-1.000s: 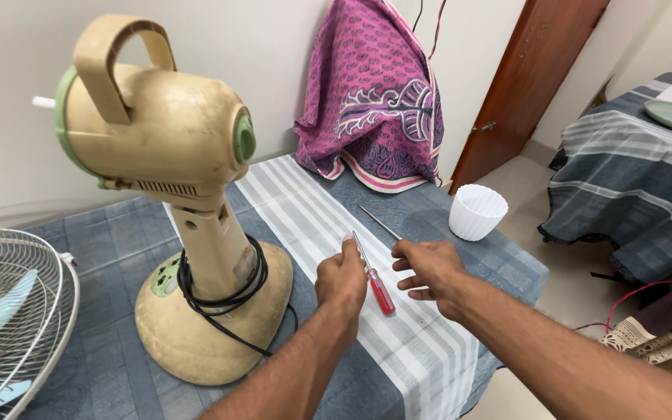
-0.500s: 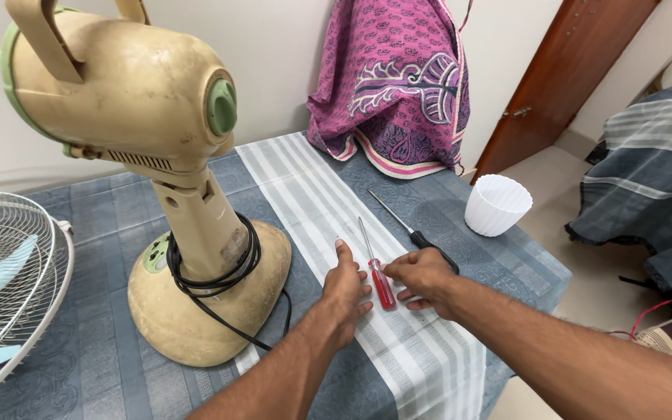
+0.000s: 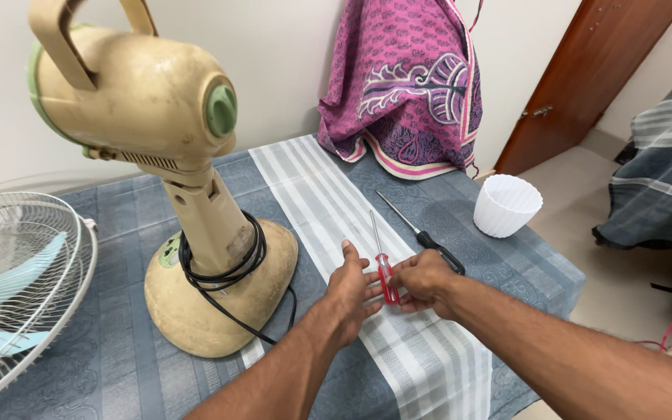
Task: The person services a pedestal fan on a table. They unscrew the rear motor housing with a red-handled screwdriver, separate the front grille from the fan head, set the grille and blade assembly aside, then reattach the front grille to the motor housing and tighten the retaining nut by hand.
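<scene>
1. The right hand closes its fingers on the red-handled screwdriver, which lies mid-table toward the front edge.
2. The left hand rests spread flat just beside the handle, holding nothing.
3. A black-handled screwdriver lies near, untouched; a white cup stands by the right edge.
4. The fan body stands bare (its guard and blades already off, at the left edge); no tool meets it yet.
</scene>
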